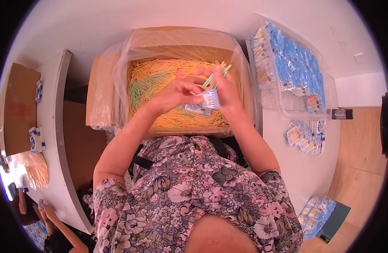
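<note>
My left hand [180, 93] is over the box, thumb and fingers pinched on the edge of a small white packet [209, 99] with blue stripes. Close beside it, my right hand [226, 89] grips a small bunch of thin green and yellowish sticks [211, 78], their ends pointing up and away. The packet lies between the two hands, and its opening cannot be made out. Just below is a second striped packet [197, 109]; whether it rests on the sticks or hangs from my left hand is unclear. Loose orange, yellow and green sticks [149, 90] fill the box underneath.
A cardboard box [104, 90] with a clear plastic liner holds the loose sticks. To the right, a clear bin [268, 99] is packed with striped packets, and more packets [303, 137] lie before it. At left stand a table [55, 122] and carton [19, 109]; another person's arms [55, 219] show lower left.
</note>
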Action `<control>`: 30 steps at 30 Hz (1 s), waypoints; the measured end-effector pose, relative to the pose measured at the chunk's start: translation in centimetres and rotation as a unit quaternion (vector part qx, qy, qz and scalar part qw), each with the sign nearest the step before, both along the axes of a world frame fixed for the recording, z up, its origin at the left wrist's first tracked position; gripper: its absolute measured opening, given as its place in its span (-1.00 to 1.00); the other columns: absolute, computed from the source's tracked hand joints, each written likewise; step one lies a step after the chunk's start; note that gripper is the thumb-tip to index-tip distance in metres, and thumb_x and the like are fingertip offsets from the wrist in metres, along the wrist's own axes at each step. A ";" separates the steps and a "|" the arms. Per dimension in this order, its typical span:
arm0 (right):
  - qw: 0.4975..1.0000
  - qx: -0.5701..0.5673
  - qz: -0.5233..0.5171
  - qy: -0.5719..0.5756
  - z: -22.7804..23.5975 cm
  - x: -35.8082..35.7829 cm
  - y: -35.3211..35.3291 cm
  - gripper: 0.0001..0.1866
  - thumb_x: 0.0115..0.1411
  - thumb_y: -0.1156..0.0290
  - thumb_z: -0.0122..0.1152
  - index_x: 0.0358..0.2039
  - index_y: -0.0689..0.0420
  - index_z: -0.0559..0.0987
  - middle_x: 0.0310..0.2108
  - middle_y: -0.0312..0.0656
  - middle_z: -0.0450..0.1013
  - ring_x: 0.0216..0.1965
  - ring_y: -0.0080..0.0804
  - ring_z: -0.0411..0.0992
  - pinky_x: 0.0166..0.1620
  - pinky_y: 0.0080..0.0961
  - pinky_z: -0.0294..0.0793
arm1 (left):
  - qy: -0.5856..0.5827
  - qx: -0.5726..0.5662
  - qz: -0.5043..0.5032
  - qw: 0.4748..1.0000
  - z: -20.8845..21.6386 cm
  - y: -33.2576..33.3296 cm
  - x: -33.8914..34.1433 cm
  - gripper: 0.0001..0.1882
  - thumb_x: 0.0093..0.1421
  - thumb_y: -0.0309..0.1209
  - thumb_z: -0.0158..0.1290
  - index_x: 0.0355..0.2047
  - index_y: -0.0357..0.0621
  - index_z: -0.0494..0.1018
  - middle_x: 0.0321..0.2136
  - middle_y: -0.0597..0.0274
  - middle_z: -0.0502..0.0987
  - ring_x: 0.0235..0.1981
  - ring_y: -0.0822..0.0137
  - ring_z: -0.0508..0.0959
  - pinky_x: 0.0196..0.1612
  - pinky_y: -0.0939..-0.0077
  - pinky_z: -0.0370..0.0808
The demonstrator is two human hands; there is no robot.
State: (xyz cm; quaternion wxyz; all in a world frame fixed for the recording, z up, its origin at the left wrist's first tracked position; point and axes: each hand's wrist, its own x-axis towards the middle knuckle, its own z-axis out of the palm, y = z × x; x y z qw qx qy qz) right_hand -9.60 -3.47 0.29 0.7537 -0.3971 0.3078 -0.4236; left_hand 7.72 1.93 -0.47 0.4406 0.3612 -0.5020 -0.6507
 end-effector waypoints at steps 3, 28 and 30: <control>0.996 -0.059 -0.007 0.072 0.1 1.7 1.6 -0.51 0.35 0.07 -0.16 -0.27 0.31 0.51 -0.33 -0.18 0.48 -0.12 -0.39 0.38 -0.03 -0.38 0.40 | -0.019 0.034 -0.049 0.998 -0.2 -0.6 -0.8 -0.94 0.08 -0.50 0.17 -0.42 -0.20 0.57 -0.39 0.41 0.55 -0.27 0.54 0.46 -0.14 0.57 0.39; 0.872 -0.364 0.096 0.312 0.3 -1.8 -0.9 -0.65 0.29 0.24 -0.03 -0.06 0.24 0.47 -0.16 -0.08 0.49 -0.11 -0.33 0.45 -0.03 -0.48 0.37 | -0.081 -0.121 0.038 0.989 -3.9 -0.4 -2.0 -0.89 0.03 -0.62 0.16 -0.38 -0.28 0.55 -0.47 0.26 0.55 -0.39 0.49 0.52 -0.29 0.59 0.45; 0.871 -0.389 0.068 0.291 0.2 -1.7 -1.0 -0.67 0.27 0.21 0.01 -0.18 0.23 0.53 -0.25 -0.09 0.52 -0.18 -0.34 0.48 -0.11 -0.50 0.41 | -0.074 -0.128 0.044 0.988 -4.0 -0.5 -2.0 -0.90 0.03 -0.62 0.16 -0.39 -0.28 0.55 -0.48 0.25 0.55 -0.40 0.49 0.52 -0.29 0.59 0.45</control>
